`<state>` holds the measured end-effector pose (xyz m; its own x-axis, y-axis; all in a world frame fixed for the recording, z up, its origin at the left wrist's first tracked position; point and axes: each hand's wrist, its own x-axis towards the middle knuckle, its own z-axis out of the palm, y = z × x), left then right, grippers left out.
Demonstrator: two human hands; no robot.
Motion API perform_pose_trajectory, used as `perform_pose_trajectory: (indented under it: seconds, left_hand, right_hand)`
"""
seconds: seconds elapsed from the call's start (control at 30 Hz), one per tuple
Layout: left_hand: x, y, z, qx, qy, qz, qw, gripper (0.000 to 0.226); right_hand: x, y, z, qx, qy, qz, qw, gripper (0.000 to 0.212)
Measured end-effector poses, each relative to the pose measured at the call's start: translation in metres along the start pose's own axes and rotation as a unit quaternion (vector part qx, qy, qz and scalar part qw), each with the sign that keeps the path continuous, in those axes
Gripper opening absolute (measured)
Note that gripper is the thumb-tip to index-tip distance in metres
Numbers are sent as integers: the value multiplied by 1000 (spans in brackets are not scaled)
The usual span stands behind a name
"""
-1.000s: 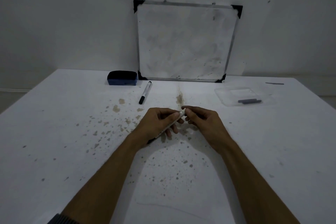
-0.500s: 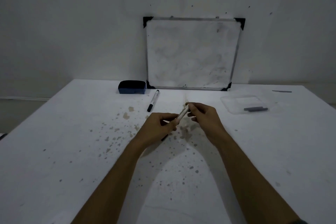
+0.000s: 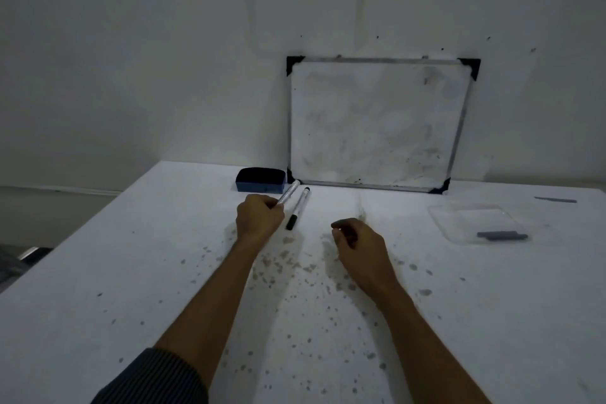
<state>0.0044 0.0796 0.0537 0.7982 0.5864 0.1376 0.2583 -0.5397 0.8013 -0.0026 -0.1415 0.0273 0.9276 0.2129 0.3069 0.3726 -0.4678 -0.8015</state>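
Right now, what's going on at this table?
A person is working at a stained white table. The left hand holds a marker by one end, right beside a second marker that lies on the table. The right hand is loosely curled and holds nothing. Behind them, a blue eraser sits next to a smudged whiteboard that leans against the wall.

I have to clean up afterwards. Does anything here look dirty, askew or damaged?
Yes: the table is speckled with brownish stains, thickest near the left hand, which grips a marker, and the right hand. The whiteboard leaning on the wall is smeared grey.
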Motion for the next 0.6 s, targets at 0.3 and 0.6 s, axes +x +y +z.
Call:
perform_pose_trajectory:
  seconds: [0.3, 0.6]
  left_hand:
    - [-1, 9, 38, 115, 19, 3, 993, 46]
    - [-15, 12, 55, 112, 0, 69, 991, 35]
  right_hand:
    - [8, 7, 3, -15, 25, 0, 1000, 19]
    - [8, 3, 6, 0, 114, 60, 992, 24]
